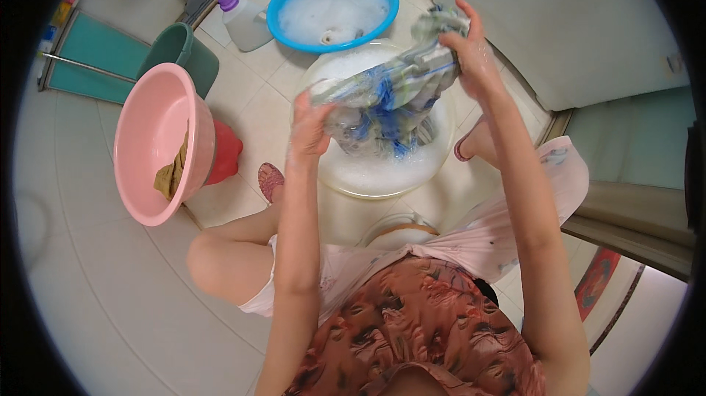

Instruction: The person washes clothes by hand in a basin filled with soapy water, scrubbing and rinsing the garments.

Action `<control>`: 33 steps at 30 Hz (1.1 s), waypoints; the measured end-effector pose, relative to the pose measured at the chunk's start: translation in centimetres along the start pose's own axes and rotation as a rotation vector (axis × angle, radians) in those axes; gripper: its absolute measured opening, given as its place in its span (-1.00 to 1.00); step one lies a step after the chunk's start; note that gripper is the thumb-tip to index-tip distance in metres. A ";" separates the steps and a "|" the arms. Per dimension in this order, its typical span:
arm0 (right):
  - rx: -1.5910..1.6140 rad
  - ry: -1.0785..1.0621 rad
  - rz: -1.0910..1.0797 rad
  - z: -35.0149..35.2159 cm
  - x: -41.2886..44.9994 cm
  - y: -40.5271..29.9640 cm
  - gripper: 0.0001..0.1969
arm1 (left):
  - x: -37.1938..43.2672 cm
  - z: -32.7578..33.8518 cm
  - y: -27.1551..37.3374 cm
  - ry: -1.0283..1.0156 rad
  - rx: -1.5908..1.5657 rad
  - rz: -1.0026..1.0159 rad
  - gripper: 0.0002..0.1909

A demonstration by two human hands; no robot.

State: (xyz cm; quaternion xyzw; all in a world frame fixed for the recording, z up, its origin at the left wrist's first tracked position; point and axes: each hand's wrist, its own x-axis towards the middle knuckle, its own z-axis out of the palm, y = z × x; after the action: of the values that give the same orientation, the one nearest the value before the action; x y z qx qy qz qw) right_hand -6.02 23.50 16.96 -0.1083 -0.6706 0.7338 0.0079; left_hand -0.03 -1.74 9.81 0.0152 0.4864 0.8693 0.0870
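Note:
A wet, patterned cloth [402, 87] in grey, green and blue is stretched between my two hands, blurred by motion. My left hand [311, 123] grips its lower left end. At the upper right, my right hand [469, 51] is closed on the bunched other end, with the index finger and thumb partly raised. Below the cloth stands a round, pale basin [380, 196] of white suds, partly hidden by the cloth. Just beyond it is a blue plastic basin [393, 4] full of foam, with something pale at its near edge.
At left a pink basin [149, 120] holding a brown cloth [174, 172] rests on a red object [225, 153]. Behind it is a green bucket [201, 59]. A translucent jug [246, 26] with a purple cap stands beside the blue basin. A pale panel [557, 26] rises at right.

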 end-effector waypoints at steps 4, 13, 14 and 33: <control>0.482 -0.122 0.116 0.4 -0.3 3.8 -0.53 | 0.2 -1.6 -0.3 0.063 -0.758 -0.045 -0.63; -0.357 -0.157 -0.368 8.4 -12.8 11.3 -0.72 | 0.8 -2.4 -8.9 -0.111 -0.858 -0.260 -0.53; -0.491 -0.325 -0.408 8.9 -13.5 10.9 -0.78 | 0.8 -3.4 -9.8 -0.029 -0.812 -0.257 -0.51; -0.462 0.129 -0.466 10.0 -7.7 10.8 -0.81 | 2.1 0.4 -11.2 0.049 -0.672 -0.234 -0.62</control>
State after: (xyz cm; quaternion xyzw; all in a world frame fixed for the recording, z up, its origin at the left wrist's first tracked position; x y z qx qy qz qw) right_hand 1.27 11.41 8.25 0.0029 -0.8241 0.5324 0.1932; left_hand -0.48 4.68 0.45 -0.0909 0.1738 0.9649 0.1747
